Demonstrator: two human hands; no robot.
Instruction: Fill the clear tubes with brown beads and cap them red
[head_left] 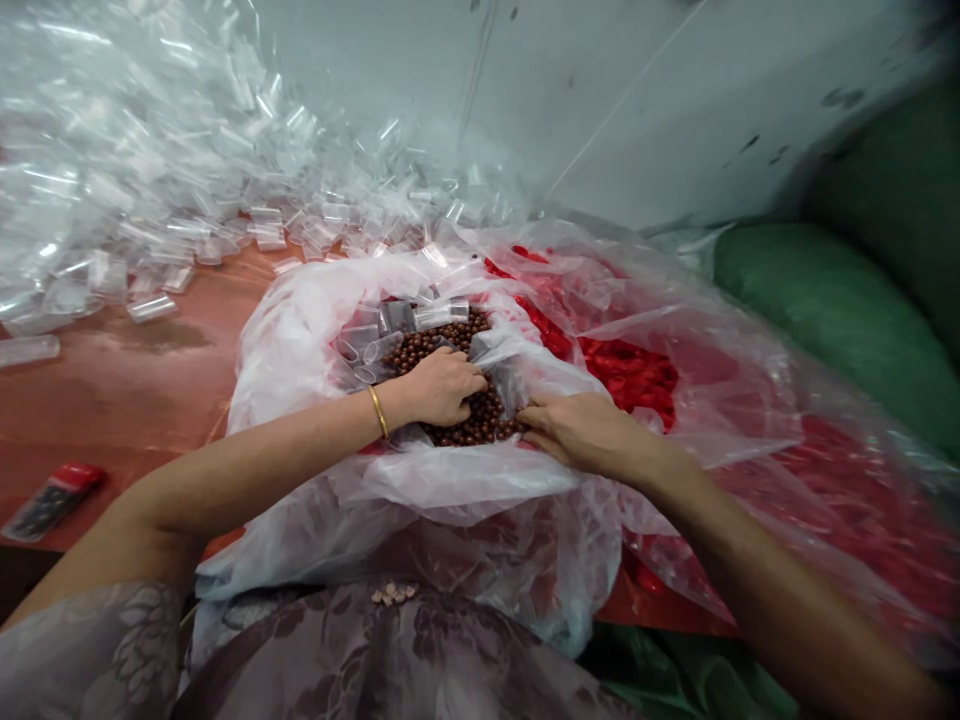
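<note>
Fingers of the left hand [442, 385] are curled down into a heap of small brown beads [465, 415], seemingly clenched on a scoop of them; what exactly is gripped cannot be told, as the fingertips are buried. Right hand [581, 432] is laid flat at the right edge of the heap, fingers stretched out and loose, touching the beads and the crumpled plastic beside them, nothing seen held. A gold bangle [379, 411] is worn on the left wrist.

Beads are held in an open white plastic bag [300, 340] at scene centre, near the person, on a red-brown table [112, 380]. A few small clear pouches [420, 315] are lying on the far side of the beads inside the bag. Red pieces [630, 370] are seen under clear sheeting to the right. A big pile of empty clear pouches [150, 180] is heaped far left. One filled pouch with a red top [49, 498] is lying near left.

Step judged: beads being gathered by hand. Next move would call for a pouch to be held open close to the heap, so no beads are spilled.
</note>
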